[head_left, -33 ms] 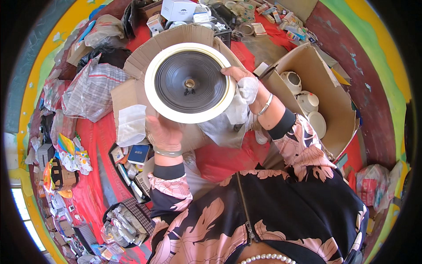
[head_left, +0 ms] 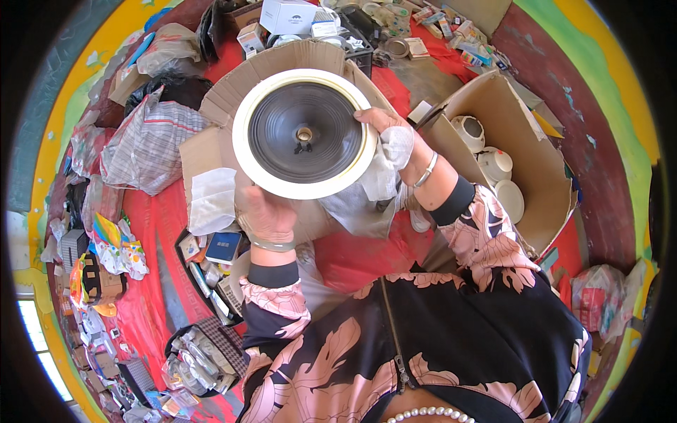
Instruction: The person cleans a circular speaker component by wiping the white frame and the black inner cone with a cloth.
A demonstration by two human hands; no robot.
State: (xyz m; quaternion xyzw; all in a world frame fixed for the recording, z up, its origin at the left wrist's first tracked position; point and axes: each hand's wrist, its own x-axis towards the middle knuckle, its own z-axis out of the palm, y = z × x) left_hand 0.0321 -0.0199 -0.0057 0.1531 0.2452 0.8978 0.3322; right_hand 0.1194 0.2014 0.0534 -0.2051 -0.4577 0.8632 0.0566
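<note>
A round ceiling speaker (head_left: 282, 141) with a cream-white rim and a black ribbed cone faces up in front of me. My right hand (head_left: 389, 130) grips its right edge, thumb on the rim. A crumpled white cloth (head_left: 384, 158) is bunched in that same hand and hangs below the rim. Against the lower left rim is my left hand (head_left: 269, 217), palm up. Its fingers go out of sight behind the speaker, and the thumb shows beside the rim. An opened cardboard box (head_left: 218, 109) lies beneath the speaker; most of its inside is hidden.
At right, another cardboard box (head_left: 543, 162) holds several white round housings (head_left: 496, 163). A black tray (head_left: 204, 285) of small items is by my left forearm, near a basket (head_left: 211, 352) of clear packages. A plaid bag (head_left: 151, 144) sits left; red sheeting (head_left: 151, 240) covers the floor.
</note>
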